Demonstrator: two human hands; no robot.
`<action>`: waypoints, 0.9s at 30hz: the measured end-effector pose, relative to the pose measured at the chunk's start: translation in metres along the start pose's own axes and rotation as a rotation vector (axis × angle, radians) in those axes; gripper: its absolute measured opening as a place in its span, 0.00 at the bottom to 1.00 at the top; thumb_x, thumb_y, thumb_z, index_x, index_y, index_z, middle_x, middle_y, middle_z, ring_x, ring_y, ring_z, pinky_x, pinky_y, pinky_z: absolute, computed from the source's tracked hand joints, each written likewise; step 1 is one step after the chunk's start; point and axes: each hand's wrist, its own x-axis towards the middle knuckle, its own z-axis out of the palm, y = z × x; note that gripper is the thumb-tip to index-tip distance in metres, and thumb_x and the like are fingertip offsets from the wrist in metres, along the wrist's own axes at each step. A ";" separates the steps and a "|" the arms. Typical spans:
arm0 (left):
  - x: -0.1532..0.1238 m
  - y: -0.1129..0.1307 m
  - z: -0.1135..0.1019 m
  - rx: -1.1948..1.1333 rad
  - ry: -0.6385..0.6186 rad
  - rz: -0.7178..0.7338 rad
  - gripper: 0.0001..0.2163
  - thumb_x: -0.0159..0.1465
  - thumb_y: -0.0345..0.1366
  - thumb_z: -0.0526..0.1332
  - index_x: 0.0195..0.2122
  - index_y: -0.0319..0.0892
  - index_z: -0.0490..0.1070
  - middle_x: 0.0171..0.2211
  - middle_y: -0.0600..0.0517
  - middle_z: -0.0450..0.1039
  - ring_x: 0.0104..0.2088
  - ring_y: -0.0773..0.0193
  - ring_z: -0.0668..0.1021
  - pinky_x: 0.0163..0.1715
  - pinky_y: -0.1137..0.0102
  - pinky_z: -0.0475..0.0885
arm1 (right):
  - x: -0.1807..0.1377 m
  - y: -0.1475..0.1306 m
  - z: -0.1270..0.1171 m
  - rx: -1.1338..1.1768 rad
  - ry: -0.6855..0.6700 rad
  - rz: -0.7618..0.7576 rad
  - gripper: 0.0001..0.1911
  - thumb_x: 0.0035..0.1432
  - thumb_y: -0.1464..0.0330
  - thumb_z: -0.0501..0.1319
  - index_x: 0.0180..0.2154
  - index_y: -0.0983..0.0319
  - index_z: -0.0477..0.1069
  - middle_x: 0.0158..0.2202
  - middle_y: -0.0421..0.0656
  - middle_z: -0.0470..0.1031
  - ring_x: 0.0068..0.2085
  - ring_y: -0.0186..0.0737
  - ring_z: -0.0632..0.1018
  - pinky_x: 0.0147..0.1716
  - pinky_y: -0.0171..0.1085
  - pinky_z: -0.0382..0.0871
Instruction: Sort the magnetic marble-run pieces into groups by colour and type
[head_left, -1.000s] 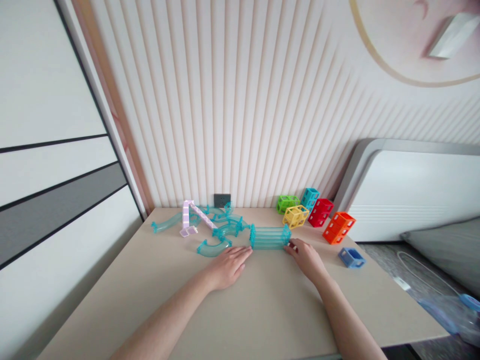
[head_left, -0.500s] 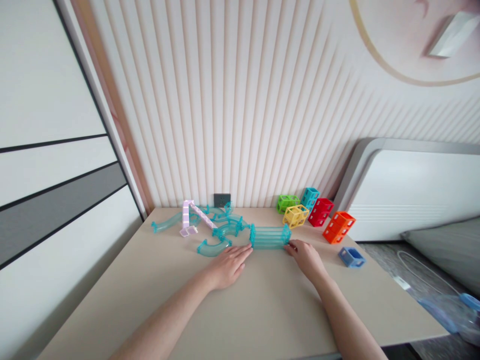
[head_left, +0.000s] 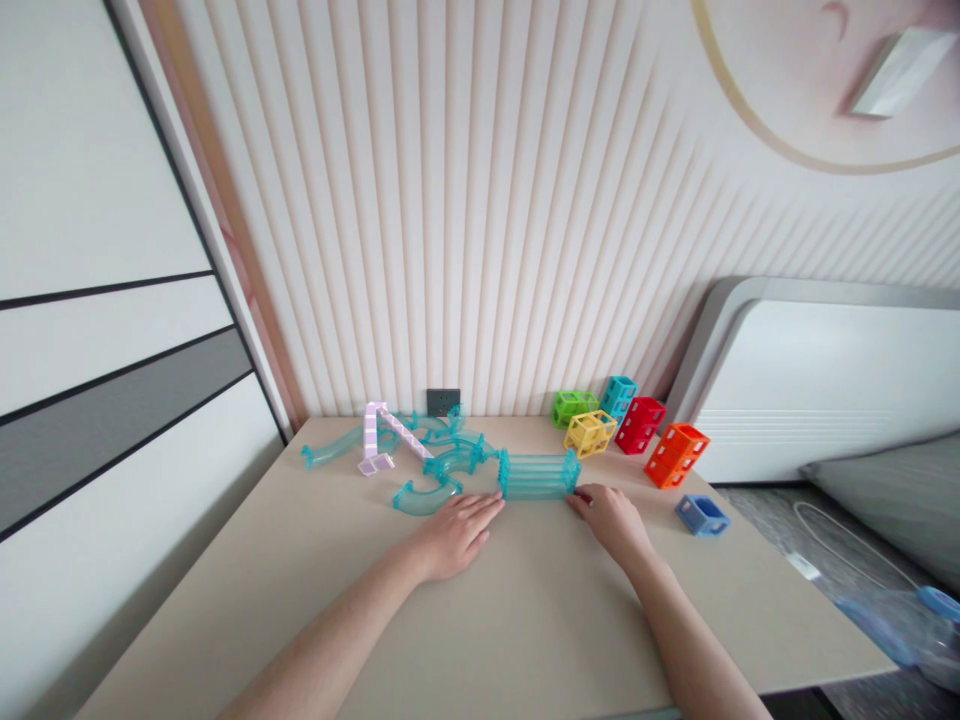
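Observation:
Several straight, see-through teal track pieces point(head_left: 537, 478) lie side by side on the table in one row, their ends lined up. My left hand point(head_left: 457, 535) rests flat on the tabletop, fingers stretched out, its fingertips against the near left corner of the row. At the near right corner, my right hand point(head_left: 611, 515) touches the tracks with loosely bent fingers; its thumb side faces them. Neither hand is wrapped around a piece. Just beyond my left hand lies a curved teal track piece point(head_left: 426, 497), and more curved teal tracks point(head_left: 455, 459) are heaped behind it.
Lilac ramp pieces point(head_left: 370, 435) lie among the tracks at the left. On the right stand open-sided blocks: green point(head_left: 574, 408), yellow point(head_left: 590, 434), teal point(head_left: 619, 399), red point(head_left: 640, 425), orange point(head_left: 676, 456) and blue point(head_left: 703, 515). A black socket point(head_left: 443, 402) is on the wall behind.

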 end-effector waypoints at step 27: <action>0.042 0.003 0.005 -0.013 -0.110 -0.076 0.32 0.71 0.57 0.42 0.70 0.42 0.54 0.72 0.39 0.46 0.71 0.45 0.55 0.66 0.50 0.56 | 0.002 -0.015 0.004 -0.037 0.037 0.084 0.19 0.69 0.57 0.51 0.46 0.59 0.76 0.43 0.49 0.81 0.43 0.48 0.82 0.36 0.37 0.68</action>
